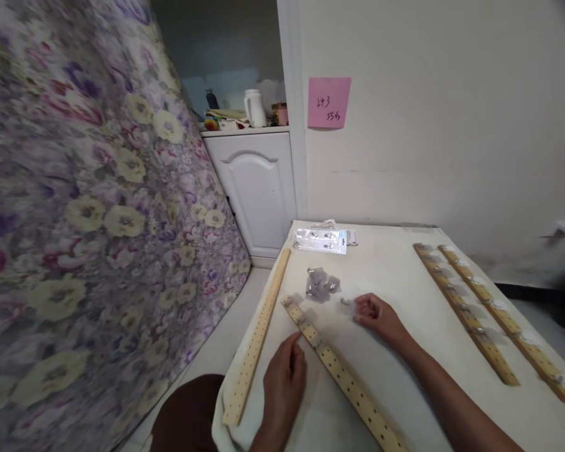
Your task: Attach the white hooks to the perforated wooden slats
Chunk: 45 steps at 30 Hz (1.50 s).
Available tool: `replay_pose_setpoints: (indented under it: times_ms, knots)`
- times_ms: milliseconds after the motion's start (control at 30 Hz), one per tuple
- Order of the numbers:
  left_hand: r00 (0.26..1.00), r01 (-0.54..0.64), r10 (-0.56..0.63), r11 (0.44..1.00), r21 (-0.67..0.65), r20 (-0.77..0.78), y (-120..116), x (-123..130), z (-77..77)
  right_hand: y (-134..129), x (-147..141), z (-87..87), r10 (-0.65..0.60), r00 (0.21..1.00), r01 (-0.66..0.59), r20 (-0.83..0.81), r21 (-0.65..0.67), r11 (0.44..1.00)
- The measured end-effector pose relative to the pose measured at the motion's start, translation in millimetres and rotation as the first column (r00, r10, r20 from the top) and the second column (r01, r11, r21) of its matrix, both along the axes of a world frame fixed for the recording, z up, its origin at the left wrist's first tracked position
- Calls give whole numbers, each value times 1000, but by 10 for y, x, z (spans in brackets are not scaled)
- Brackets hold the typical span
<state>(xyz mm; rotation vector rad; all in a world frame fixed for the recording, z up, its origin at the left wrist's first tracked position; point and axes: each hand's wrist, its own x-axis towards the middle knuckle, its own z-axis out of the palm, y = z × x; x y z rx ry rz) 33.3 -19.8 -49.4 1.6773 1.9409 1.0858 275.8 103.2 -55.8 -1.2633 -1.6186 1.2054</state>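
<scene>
My right hand pinches a small clear piece with a metal part above the white table. The fingers of my left hand are curled at the left edge of a perforated wooden strip; whether they grip it is unclear. Small clear and metal pieces sit along the far end of that strip. A pile of small clear packets lies beyond both hands. To the left is a bare perforated strip.
Two wooden strips with fittings, one beside another, lie at the right. Flat clear packaging rests at the table's back edge. A floral curtain hangs at the left, and a white cabinet stands behind.
</scene>
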Motion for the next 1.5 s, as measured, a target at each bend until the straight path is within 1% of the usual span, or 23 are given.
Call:
replay_pose_setpoints:
  times_ms: [67,167,267,367,433,533,600,700,800,933,1000,1133,1300,1367,1500]
  knots:
    - [999,13,-13,1000,9,42,-33,18,43,-235,-31,45,134,990,-135,-40,-19,991]
    - [994,33,-36,999,30,105,-157,72,86,-487,-111,101,294,956,-293,19,-35,955]
    - [990,73,-79,996,54,115,-349,164,65,-579,-164,116,370,926,-368,79,-38,929]
    - [985,160,-163,986,55,51,-505,255,-4,-585,-166,96,409,904,-410,125,-21,912]
    - [981,196,-195,979,61,-18,-551,290,-53,-590,-151,84,409,897,-416,170,4,910]
    - [968,225,-215,972,73,-127,-553,301,-109,-611,-117,90,389,898,-403,206,25,915]
    - [952,262,-243,961,85,-186,-543,294,-135,-619,-87,109,406,895,-415,184,11,910]
    - [928,307,-276,947,93,-250,-540,286,-154,-606,-45,131,450,889,-449,87,-36,893]
    - [909,325,-296,944,53,-292,-546,289,-147,-582,-44,110,437,899,-434,22,-89,897]
    - [888,336,-308,942,22,-342,-543,303,-120,-575,-106,30,348,936,-341,61,-103,934]
    - [879,336,-309,942,13,-363,-537,314,-106,-581,-130,-1,327,942,-319,77,-98,943]
    - [860,330,-309,944,-20,-406,-527,341,-76,-588,-140,-10,320,942,-311,99,-91,946]
    - [845,324,-303,946,-29,-440,-520,360,-61,-585,-137,16,341,940,-333,24,-153,930]
    - [840,325,-301,945,-26,-451,-520,362,-69,-583,-136,19,341,940,-333,17,-170,927]
    - [833,319,-300,947,-41,-465,-520,366,-88,-578,-129,15,332,942,-323,45,-148,935]
